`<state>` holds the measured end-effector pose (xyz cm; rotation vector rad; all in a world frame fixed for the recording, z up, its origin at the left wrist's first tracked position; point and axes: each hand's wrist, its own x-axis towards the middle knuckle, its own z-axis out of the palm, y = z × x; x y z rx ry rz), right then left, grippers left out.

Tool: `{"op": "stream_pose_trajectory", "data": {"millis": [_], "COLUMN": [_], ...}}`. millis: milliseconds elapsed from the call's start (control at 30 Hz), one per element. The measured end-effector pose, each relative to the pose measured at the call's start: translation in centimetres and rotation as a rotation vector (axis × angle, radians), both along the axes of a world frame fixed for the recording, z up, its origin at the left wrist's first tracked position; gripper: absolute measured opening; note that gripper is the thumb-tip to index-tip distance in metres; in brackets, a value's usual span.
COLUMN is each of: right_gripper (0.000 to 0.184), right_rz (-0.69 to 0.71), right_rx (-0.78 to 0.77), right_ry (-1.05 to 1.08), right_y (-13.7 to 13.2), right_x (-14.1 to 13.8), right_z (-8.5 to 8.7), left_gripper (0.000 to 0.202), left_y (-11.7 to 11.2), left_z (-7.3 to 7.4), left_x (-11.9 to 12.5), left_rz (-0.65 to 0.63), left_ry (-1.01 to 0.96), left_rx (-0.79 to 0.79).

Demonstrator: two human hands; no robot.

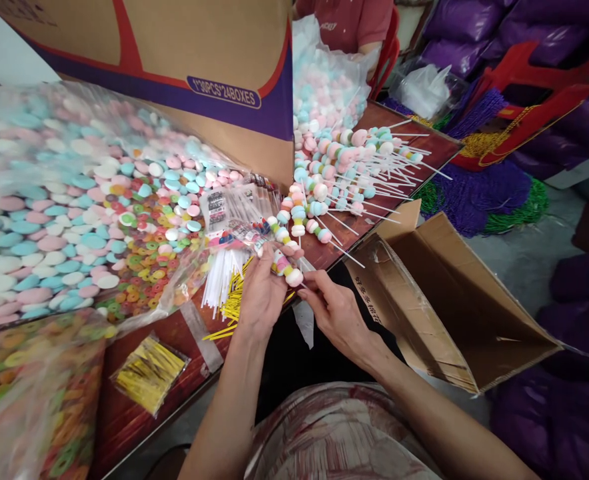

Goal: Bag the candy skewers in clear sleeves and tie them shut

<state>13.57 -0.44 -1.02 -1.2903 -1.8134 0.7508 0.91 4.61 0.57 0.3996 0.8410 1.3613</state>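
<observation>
My left hand (pixel 264 290) is closed around a candy skewer (pixel 285 265), a stick threaded with round pastel sweets, held just above the table's front edge. My right hand (pixel 335 308) pinches the stick end of that same skewer from the right. A clear wrapper (pixel 305 319) hangs down below the two hands. Just beyond them lie a few finished candy skewers (pixel 302 223), and behind those a larger heap of skewers (pixel 354 167) with white sticks pointing right.
Big clear bags of pastel disc sweets (pixel 59 200) and coloured ring sweets (pixel 144 260) fill the left of the wooden table (pixel 129 413). White sticks (pixel 222 277), yellow twist ties (pixel 149 370), a printed carton (pixel 199 60), an open cardboard box (pixel 454 300) at right, another person (pixel 354 23) behind.
</observation>
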Motion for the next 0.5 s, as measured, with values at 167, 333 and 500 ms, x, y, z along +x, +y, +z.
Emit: {"op": "stream_pose_trajectory", "data": {"millis": [167,333,500], "right_gripper": [0.016,0.021,0.026], "right_rz": [-0.073,-0.004,-0.067], "right_rx": [0.106,0.158,0.278], "right_ry": [-0.073,-0.141,-0.344], "right_y": [-0.4,0.0,-0.4], "right_x": [1.7,3.2,2.8], "right_z": [-0.3,0.0,-0.2], "left_gripper": [0.027,0.029,0.026], "left_y": [0.4,0.3,0.1], "left_z": [0.2,0.2,-0.1], "left_x": [-0.7,-1.0,-0.4], "left_rz": [-0.017,-0.037,-0.09], "left_ry": [-0.026,-0.038,-0.045], "left_rx": [-0.068,-0.119,-0.08]}}
